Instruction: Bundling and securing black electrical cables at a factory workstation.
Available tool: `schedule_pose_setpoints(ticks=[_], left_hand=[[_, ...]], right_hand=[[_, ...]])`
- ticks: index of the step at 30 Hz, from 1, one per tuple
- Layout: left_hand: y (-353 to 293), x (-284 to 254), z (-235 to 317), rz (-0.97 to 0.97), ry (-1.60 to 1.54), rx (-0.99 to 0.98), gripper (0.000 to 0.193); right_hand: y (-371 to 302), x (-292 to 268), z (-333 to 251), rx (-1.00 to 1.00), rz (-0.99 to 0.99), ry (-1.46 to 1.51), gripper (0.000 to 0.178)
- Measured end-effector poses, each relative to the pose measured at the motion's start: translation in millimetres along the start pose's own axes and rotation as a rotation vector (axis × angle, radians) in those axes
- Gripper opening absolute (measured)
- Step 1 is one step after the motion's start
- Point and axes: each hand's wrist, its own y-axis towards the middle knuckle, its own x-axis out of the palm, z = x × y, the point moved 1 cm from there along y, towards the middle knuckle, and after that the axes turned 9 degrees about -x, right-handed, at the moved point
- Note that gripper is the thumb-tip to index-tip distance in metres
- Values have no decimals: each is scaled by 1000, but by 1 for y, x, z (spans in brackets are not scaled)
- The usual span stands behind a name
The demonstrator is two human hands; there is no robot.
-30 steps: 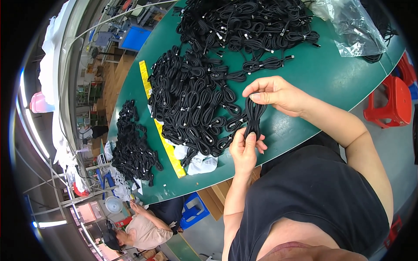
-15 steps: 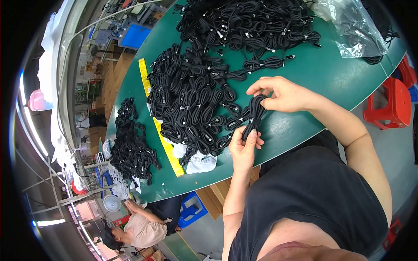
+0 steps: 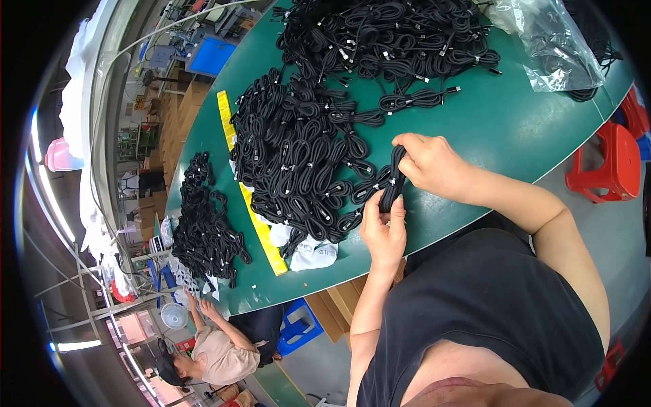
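Between my hands is a coiled black cable (image 3: 392, 178), folded into a long narrow bundle. My left hand (image 3: 384, 229) grips its lower end between thumb and fingers. At the upper end, my right hand (image 3: 428, 163) pinches the loops, its fingers curled in. Just left of the held bundle lies a large heap of black coiled cables (image 3: 291, 156), some with light metal plugs showing. One separate coiled cable (image 3: 411, 100) rests beyond my right hand, its plug pointing right.
A yellow strip (image 3: 252, 197) runs along the green table (image 3: 488, 115), with a smaller cable pile (image 3: 203, 217) past it. More cables (image 3: 386, 41) and a clear plastic bag (image 3: 553, 51) lie at the far side. Red stools (image 3: 605, 163) stand right; a co-worker (image 3: 220, 353) sits at lower left.
My right hand has closed from a looser, spread pose onto the upper end of the cable. The bundle has shifted slightly left. The co-worker's arms have reached further out.
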Motion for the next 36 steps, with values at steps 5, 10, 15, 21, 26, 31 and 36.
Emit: schedule_pose_setpoints(ticks=[5,10,15,21,26,31,36], left_hand=[[-3,-3,2,40,-30,10,27],[-4,0,-3,-190,-447,-186,28],[1,14,4,-369,-714,-363,27],[20,26,16,-332,-902,-427,23],[60,47,23,-280,-738,-358,24],[84,42,19,-438,-817,-356,24],[89,45,2,-426,-797,-358,20]], right_hand=[[4,-5,7,455,-131,512,21],[3,-11,10,509,-22,1315,28],[13,-6,20,619,102,1512,26],[43,8,15,433,96,839,18],[79,24,27,53,330,433,16],[94,3,53,674,258,1271,23],[93,11,37,443,177,791,27]])
